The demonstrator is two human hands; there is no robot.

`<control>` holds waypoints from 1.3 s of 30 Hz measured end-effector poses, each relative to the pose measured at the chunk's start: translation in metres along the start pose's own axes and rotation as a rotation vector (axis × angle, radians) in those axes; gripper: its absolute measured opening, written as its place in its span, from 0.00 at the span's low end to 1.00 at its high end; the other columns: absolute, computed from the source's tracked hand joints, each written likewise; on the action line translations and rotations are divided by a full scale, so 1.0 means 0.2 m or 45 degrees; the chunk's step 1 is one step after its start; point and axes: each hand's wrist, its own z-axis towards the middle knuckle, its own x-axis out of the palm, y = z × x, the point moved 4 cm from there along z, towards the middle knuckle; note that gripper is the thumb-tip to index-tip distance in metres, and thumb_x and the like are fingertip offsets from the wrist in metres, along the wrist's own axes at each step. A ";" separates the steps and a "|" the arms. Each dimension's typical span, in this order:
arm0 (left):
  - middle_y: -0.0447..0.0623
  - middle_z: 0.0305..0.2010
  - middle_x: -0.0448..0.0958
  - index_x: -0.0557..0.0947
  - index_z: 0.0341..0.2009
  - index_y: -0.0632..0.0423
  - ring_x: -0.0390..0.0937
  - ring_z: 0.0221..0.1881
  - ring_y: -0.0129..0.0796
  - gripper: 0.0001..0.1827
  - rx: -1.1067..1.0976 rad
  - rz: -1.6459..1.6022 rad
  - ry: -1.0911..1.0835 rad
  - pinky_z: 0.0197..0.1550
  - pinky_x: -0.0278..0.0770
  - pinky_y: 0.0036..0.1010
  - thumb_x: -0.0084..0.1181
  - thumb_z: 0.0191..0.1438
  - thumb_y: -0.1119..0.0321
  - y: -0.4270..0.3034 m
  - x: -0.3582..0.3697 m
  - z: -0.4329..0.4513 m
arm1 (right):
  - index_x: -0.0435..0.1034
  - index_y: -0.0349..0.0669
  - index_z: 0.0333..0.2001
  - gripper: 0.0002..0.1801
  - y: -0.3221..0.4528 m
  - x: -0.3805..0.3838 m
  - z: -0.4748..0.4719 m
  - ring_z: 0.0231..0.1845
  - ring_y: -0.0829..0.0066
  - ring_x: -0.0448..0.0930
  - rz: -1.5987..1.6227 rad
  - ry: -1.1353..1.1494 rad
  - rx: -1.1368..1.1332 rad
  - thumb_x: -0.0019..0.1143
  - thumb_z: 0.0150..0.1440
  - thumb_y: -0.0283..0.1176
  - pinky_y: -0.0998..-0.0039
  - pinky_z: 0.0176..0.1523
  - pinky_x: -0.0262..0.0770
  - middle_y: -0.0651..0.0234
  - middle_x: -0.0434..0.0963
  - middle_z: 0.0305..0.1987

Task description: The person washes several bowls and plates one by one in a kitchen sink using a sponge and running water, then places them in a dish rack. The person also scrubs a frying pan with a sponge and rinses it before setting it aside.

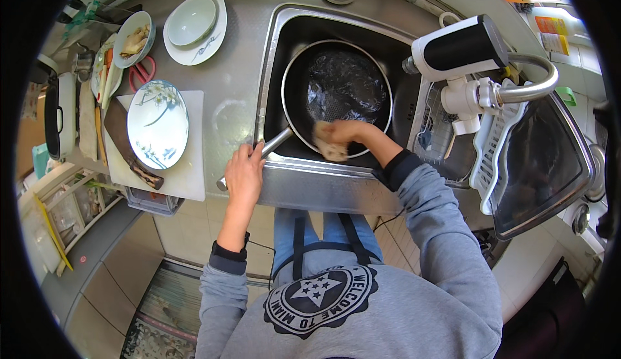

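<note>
A dark frying pan (302, 87) with a pale rim rests in the metal sink (405, 58), with water in its bottom. My left hand (244, 172) is closed around the pan's metal handle (276, 143), which reaches over the front edge of the sink. With my right hand (345, 132) I hold a beige cloth (335, 151) against the near rim of the pan; hand and cloth are slightly blurred. A faucet with a white and black attachment (456, 48) reaches in from the right above the sink's edge.
On the left, an oval floral plate (157, 121) and a cleaver (119, 121) lie on a white cutting board (194, 150). Behind them are a bowl of food (135, 39), red-handled scissors (142, 74) and a bowl (191, 22) on a plate. A white rack (495, 150) and a dark lid-like panel (543, 165) stand right.
</note>
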 end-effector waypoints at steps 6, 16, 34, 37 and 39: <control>0.48 0.34 0.68 0.77 0.46 0.49 0.70 0.36 0.42 0.20 -0.013 -0.029 0.023 0.36 0.69 0.34 0.58 0.44 0.69 0.00 -0.01 0.00 | 0.64 0.40 0.54 0.33 0.23 0.08 -0.15 0.44 0.53 0.74 -0.088 -0.595 -0.571 0.58 0.40 0.29 0.66 0.51 0.67 0.45 0.73 0.42; 0.49 0.33 0.67 0.77 0.45 0.49 0.69 0.36 0.42 0.20 0.009 -0.027 0.010 0.37 0.69 0.34 0.58 0.44 0.70 -0.01 -0.01 0.00 | 0.71 0.47 0.47 0.20 -0.17 -0.02 -0.23 0.52 0.62 0.73 -0.872 -0.336 0.392 0.49 0.48 0.31 0.65 0.49 0.70 0.60 0.73 0.50; 0.47 0.34 0.67 0.76 0.47 0.49 0.69 0.36 0.38 0.22 0.023 -0.021 0.032 0.36 0.68 0.33 0.59 0.42 0.68 0.01 0.00 0.00 | 0.76 0.46 0.26 0.09 -0.21 0.07 0.10 0.34 0.67 0.79 -0.929 -0.052 0.285 0.47 0.51 0.31 0.64 0.40 0.73 0.64 0.79 0.31; 0.47 0.34 0.67 0.76 0.46 0.49 0.69 0.36 0.39 0.22 0.021 -0.028 0.029 0.35 0.68 0.33 0.59 0.42 0.69 0.00 0.00 0.00 | 0.75 0.39 0.21 0.10 0.24 0.09 0.27 0.34 0.64 0.78 -1.253 0.196 -0.728 0.53 0.44 0.33 0.66 0.37 0.74 0.58 0.79 0.32; 0.47 0.34 0.67 0.76 0.47 0.49 0.69 0.36 0.39 0.22 0.018 -0.028 0.026 0.35 0.67 0.33 0.59 0.42 0.69 0.00 0.00 0.00 | 0.73 0.34 0.27 0.11 0.37 -0.09 0.32 0.38 0.62 0.77 -0.562 -0.146 -0.666 0.54 0.44 0.32 0.64 0.40 0.73 0.55 0.78 0.33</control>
